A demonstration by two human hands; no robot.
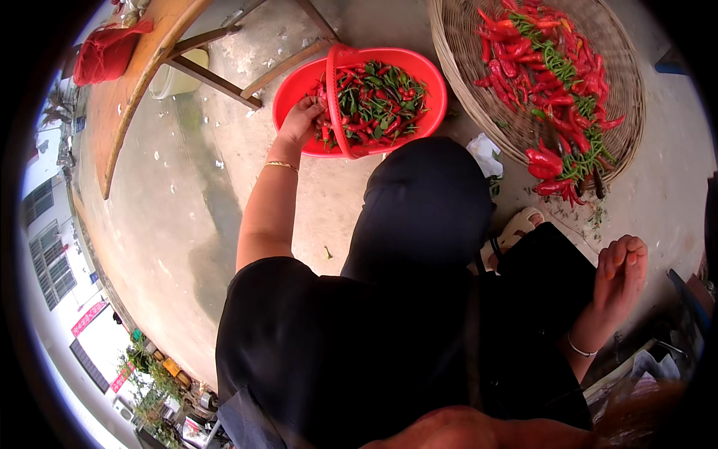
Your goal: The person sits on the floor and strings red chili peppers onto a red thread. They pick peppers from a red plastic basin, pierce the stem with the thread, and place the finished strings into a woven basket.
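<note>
My left hand reaches into the left end of a red plastic basket, its fingers bent over the peppers beside the handle. Whether it grips a pepper cannot be made out. Red chili peppers with green stems and leaves fill much of the basket. My right hand is raised at the right, palm up with curled fingers, and no object shows in it. Above it in the picture, a round wicker basket holds red peppers, with a line of green stems across them.
A wooden table with a red mesh bag is at the upper left, a pale bucket beneath. White crumpled plastic lies between the baskets. Plant scraps and white bits dot the concrete floor. My knees are close to both baskets.
</note>
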